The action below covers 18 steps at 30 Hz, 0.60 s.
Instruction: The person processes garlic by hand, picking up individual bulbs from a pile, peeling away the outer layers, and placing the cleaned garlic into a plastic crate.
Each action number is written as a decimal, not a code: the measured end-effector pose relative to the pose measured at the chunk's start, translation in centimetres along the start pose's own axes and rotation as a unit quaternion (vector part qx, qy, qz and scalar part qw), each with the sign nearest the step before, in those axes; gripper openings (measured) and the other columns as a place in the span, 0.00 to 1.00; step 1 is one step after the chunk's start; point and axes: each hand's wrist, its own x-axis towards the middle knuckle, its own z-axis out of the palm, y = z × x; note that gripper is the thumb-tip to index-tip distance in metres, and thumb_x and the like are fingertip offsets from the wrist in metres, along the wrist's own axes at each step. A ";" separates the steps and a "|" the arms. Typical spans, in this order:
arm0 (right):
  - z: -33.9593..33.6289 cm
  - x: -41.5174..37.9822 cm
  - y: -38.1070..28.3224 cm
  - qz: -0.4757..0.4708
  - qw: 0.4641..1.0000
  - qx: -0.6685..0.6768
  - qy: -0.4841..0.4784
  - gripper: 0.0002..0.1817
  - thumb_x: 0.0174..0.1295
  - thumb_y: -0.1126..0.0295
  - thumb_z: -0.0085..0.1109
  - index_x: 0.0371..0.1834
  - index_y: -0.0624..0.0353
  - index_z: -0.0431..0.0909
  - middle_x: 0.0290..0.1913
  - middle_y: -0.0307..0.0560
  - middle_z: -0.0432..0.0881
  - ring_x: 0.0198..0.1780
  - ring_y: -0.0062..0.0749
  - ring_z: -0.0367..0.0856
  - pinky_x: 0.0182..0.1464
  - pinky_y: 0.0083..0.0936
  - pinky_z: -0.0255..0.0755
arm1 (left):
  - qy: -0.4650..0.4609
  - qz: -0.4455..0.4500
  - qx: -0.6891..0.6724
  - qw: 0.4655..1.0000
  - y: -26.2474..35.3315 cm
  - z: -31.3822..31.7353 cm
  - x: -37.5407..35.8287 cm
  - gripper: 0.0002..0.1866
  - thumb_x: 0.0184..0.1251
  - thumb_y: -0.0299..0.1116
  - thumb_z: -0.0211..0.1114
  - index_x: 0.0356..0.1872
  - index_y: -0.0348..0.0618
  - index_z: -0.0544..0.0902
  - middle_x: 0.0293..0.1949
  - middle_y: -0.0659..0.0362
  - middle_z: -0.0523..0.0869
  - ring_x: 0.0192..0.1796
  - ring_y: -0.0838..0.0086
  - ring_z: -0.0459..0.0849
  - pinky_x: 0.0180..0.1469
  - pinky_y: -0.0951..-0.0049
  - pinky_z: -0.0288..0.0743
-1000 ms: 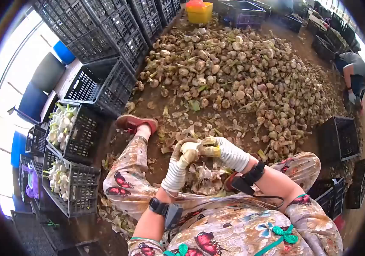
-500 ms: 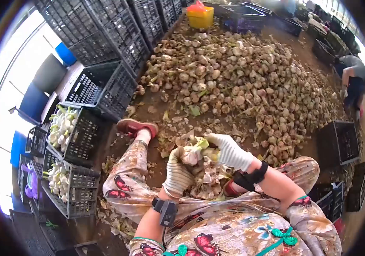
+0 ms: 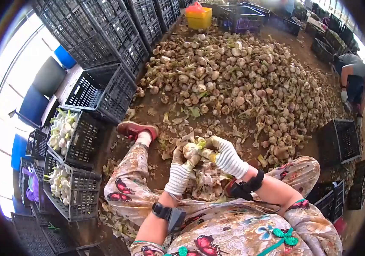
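Note:
Between my legs, my left hand [image 3: 180, 170], in a striped work glove, grips a garlic bulb [image 3: 191, 149] with its fingers wrapped round it. The bulb's green-yellow stem end points up and right. From the other side, my gloved right hand [image 3: 226, 158] has its fingers closed at the stem and skin of the same bulb. Exactly what those fingertips pinch is partly hidden. Below both hands lies a heap of loose, papery garlic skins [image 3: 207, 184]. A large pile of unpeeled garlic [image 3: 233, 81] spreads over the floor ahead.
Two black crates hold whitish cleaned garlic [image 3: 61, 130] at my left. Tall stacks of black crates [image 3: 99, 30] rise behind them. A yellow bucket [image 3: 199, 19] stands beyond the pile. Another person [image 3: 355, 79] bends over at the right, near more black crates [image 3: 345, 141].
My right hand has moved left and closer to the garlic, its fingers now at the stem. My left hand has lifted slightly and turned the bulb.

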 end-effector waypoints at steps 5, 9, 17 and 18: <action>-0.7 0.0 -1.3 0.066 0.991 0.112 -0.033 0.10 0.57 0.70 0.65 0.40 0.62 0.79 0.36 0.36 0.80 0.39 0.16 0.74 0.44 0.18 0.69 | -0.062 -0.077 -0.082 0.992 -0.7 -1.9 0.8 0.27 0.60 0.44 0.68 0.57 0.42 0.71 0.44 0.60 0.81 0.41 0.74 0.82 0.42 0.73 0.80; -0.6 -0.1 -1.4 0.036 0.995 0.082 -0.033 0.10 0.57 0.69 0.65 0.39 0.62 0.79 0.36 0.37 0.79 0.39 0.17 0.74 0.44 0.20 0.70 | -0.042 -0.054 -0.028 0.997 -0.9 -1.1 0.5 0.29 0.60 0.49 0.66 0.55 0.42 0.71 0.39 0.60 0.82 0.37 0.73 0.83 0.36 0.72 0.81; -0.5 -0.2 -1.8 0.000 0.997 0.072 -0.019 0.09 0.60 0.69 0.62 0.36 0.64 0.79 0.36 0.38 0.76 0.40 0.19 0.73 0.44 0.19 0.69 | -0.034 -0.022 0.057 0.998 -2.2 -2.0 1.2 0.30 0.59 0.38 0.69 0.60 0.42 0.67 0.45 0.60 0.79 0.41 0.76 0.82 0.34 0.76 0.81; -0.4 -0.3 -1.8 0.000 0.997 0.073 -0.025 0.09 0.60 0.69 0.62 0.36 0.64 0.79 0.36 0.38 0.76 0.40 0.19 0.73 0.45 0.19 0.68 | -0.023 -0.002 0.059 0.998 -2.2 -1.8 1.3 0.32 0.58 0.32 0.69 0.63 0.43 0.65 0.48 0.61 0.79 0.42 0.77 0.81 0.33 0.78 0.80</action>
